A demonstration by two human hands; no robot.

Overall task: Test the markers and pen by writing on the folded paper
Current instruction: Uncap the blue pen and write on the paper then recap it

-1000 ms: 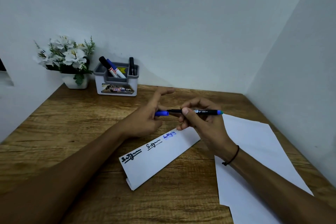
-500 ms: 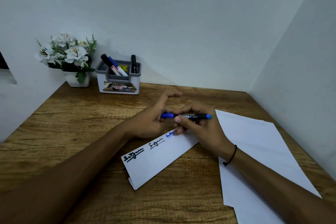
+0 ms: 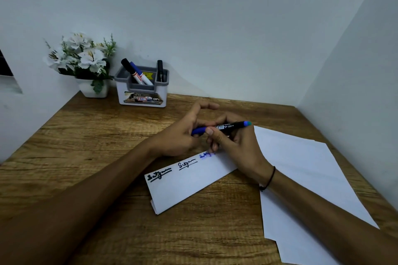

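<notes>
Both hands meet just above the far end of the folded paper (image 3: 189, 180), which lies on the wooden desk (image 3: 90, 148) and is the reference for everything below.

Right hand (image 3: 234, 144): fingers curled round the black barrel of the blue pen (image 3: 228, 126), thumb on top. Pen is roughly level, blue-green end pointing right and slightly up, away from the paper.

Left hand (image 3: 183, 135): pinches the pen's blue cap (image 3: 198, 131) at the pen's left end; index finger sticks out loosely, not on the cap. Cannot tell if the cap is fully seated or only part way on the tip.

Folded paper: long strip, lying diagonally, near end toward the camera, far end under the right hand. Three scribbles along its upper edge: thick black one at the near end, thin black one in the middle, blue one at the far end, partly hidden by the right-hand fingers.

Loose sheet (image 3: 301, 178): flat on the desk just right of the folded paper, right forearm lying across it.

Pen holder (image 3: 142, 90): well behind the folded paper, against the wall, holding two markers (image 3: 137, 73) on the left and a dark pen (image 3: 159, 70) on the right.

Flower pot (image 3: 86, 66): left of the holder, in the corner.
</notes>
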